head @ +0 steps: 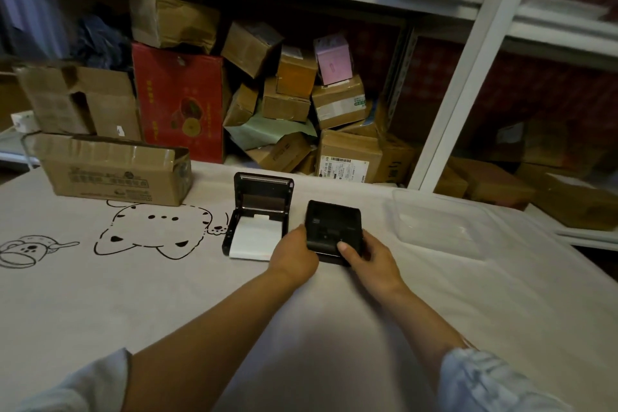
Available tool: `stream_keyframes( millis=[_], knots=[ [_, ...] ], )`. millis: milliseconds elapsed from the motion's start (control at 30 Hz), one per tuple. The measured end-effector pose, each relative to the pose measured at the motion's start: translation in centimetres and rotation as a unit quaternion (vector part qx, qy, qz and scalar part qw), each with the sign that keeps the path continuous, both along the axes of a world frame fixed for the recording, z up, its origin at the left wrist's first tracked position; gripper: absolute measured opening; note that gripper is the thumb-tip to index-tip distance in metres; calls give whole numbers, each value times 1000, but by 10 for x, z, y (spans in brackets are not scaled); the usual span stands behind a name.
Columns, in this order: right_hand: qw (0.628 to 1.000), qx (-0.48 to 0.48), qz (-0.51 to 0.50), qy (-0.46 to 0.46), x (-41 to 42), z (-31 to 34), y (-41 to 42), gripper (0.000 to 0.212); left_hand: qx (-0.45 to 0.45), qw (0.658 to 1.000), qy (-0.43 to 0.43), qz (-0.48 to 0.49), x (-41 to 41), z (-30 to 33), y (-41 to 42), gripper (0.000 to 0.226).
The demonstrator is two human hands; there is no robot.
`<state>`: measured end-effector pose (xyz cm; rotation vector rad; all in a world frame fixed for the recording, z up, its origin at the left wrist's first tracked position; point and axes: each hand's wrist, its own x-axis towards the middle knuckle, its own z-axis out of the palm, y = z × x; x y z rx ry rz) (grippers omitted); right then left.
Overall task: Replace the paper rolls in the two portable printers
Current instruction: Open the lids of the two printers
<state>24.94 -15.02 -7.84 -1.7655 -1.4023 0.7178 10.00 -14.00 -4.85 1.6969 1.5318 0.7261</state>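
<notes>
Surface: cloth-covered table [334,328] with cartoon drawings, before shelves of cardboard boxes [287,90].
Closed printer [334,227]: on the table, gripped at both sides.
Left hand [294,254]: curled on its left edge.
Right hand [371,256]: thumb on top (fingers hidden behind).
Open printer [257,211]: just left, white paper [255,239] inside.
Clear tray [438,224]: right.

Dim room, and a pale bench cloth [100,294] printed with cartoon animals; beyond its far edge, white metal shelving [468,84] crammed with cardboard boxes [287,104].

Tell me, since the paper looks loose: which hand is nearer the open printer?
Left. The left hand sits beside the open printer while gripping the closed printer; the right hand holds its far side.
</notes>
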Motion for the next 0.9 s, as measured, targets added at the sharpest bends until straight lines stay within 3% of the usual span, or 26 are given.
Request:
stream_keyframes(
  millis=[100, 300, 600, 901],
  knots=[
    [999, 41, 7, 18, 7, -4, -3, 45, 19, 1000, 2, 2, 2, -11, -2, 43],
    [998, 22, 47, 34, 24, -1, 3, 49, 17, 998, -54, -11, 3, -14, 7, 47],
    [997, 60, 11, 41, 18, -19, -4, 57, 85, 986, -137, 33, 7, -38, -5, 55],
    [995, 85, -36, 23, 15, -25, -2, 59, 138, 986, -87, 24, 7, -46, 0, 58]
  ],
)
